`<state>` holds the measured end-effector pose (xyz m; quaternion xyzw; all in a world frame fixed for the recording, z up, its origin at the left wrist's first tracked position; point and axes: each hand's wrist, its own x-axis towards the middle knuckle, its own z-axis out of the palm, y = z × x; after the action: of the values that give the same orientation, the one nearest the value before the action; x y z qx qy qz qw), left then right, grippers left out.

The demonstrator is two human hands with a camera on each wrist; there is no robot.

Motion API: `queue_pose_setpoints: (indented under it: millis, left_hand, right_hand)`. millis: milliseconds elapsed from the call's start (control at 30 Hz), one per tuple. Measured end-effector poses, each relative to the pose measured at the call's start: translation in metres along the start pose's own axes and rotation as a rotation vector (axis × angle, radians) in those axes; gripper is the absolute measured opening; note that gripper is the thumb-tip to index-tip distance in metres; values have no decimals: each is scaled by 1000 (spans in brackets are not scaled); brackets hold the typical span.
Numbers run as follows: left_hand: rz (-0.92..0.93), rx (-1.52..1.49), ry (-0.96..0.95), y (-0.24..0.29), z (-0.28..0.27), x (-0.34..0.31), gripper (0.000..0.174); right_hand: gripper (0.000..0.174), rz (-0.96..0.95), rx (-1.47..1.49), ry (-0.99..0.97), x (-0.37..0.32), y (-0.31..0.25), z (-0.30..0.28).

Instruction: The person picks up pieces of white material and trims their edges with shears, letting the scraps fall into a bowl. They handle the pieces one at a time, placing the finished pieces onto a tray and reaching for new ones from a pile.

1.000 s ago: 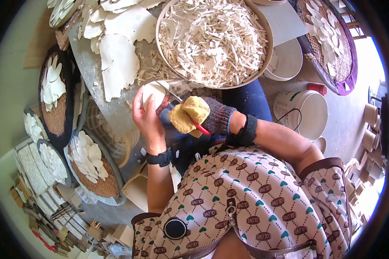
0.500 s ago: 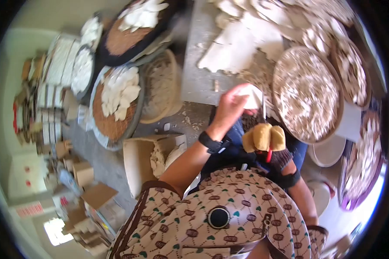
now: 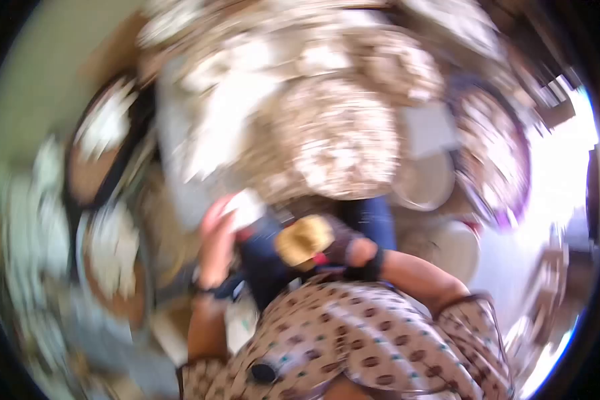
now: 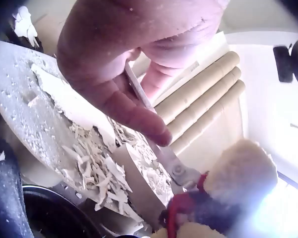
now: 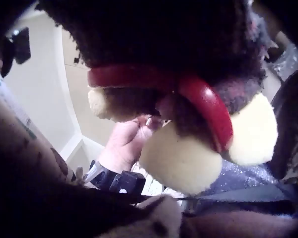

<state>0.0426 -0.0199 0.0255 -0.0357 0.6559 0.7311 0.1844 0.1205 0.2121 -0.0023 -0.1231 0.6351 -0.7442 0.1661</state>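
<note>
Blurred in the head view, my bare left hand [image 3: 217, 237] pinches a thin white piece [image 3: 247, 208] between thumb and fingers. Beside it on the right, my gloved right hand [image 3: 343, 241] grips scissors whose handles are wrapped in yellow padding [image 3: 305, 240]. In the left wrist view the left hand [image 4: 134, 59] is close to the metal scissors [image 4: 176, 171]. The dark glove [image 5: 154, 39] is around the red handles [image 5: 208, 111] in the right wrist view, with the left hand [image 5: 123, 144] beyond. Whether the blades touch the piece I cannot tell.
A round tray of pale cut strips [image 3: 343, 143] lies ahead, beside large white sheets [image 3: 230, 117] on a grey board [image 3: 180, 193]. Woven trays of white pieces [image 3: 113, 257] stand on the left, another [image 3: 493, 157] on the right. White buckets [image 3: 453, 250] are at the right.
The head view swung toward the left side of the room, then back, and is now blurred. Both hands keep their holds on the white piece and the scissors.
</note>
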Motion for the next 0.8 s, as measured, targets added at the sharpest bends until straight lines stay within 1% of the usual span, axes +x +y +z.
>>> queue_pose_setpoints:
  millis: [33,67,100,133,167,200,233,267,300,333,367,400,433,500,533,567,600,633,667,700,733,767,800]
  left_hand:
    - [-99,58,25,21,6,-8,37]
    - [-89,95,35,20,4,-7,38]
    - [-121,116,69,15,-7,-1,40]
    - [-61,194,94,14,-14,1,41]
    - [-51,198,76,14,-16,5,40]
    - [-54,247,60,18,-13,5,38]
    - [-112,204,-33,16,-24,15,38]
    - [-127,208,-111,22,-21,18,39]
    - [-141,210,-181,34,-15,18,40]
    - [158,872,-533,68,-2,8,45]
    - [-411,481,-354,87,23,11,41]
    - [-390,479,-519,78,17,30,41]
    - [-367,472,-676,67,9,48,42]
    - [-261,535,-773,76,66,62,51]
    - [-128,253,-725,77,106,48,62]
    - [-74,139,-798,92,150,26,73]
    - [-34,22,-886,91,167,19,78]
    - [11,-103,-981,89,183,20,82]
    - [60,-114,-1068,83,182,28,83]
    - [84,-48,-1022,72,173,41,84]
    - [44,1,-915,52,155,60,86]
    - [160,-92,-787,69,165,38,34]
    - [79,-110,-543,59,149,40,31]
  right_hand:
    - [37,-138,-290,116,-1,-11,-3]
    - [32,-228,-466,178,-2,-13,-4]
    - [29,-253,-551,244,3,5,-2]
    - [26,-41,-382,283,8,28,0]
    - [21,-142,-484,312,18,56,2]
    - [26,143,-19,282,4,13,-2]
    - [29,58,-28,297,1,15,-3]
    - [33,-28,-39,311,-3,16,-3]
    - [34,-25,12,342,-14,5,-3]
    - [35,-25,64,373,-25,-7,-4]
    - [36,8,22,382,-25,7,0]
    - [37,41,-21,390,-25,20,3]
    - [34,97,15,383,-27,28,5]
    - [29,203,84,357,-23,38,9]
    - [26,15,180,265,-14,58,14]
    - [23,-171,262,176,-7,72,8]
    - [18,126,-311,270,-30,30,-4]
    - [17,74,-419,314,-37,28,-8]
    - [18,64,-355,313,-44,13,-13]
    - [19,48,-285,309,-49,2,-19]
    - [22,23,-226,322,-51,12,-28]
    - [26,-4,-156,332,-51,28,-37]
    - [25,-55,-103,387,-51,21,-46]
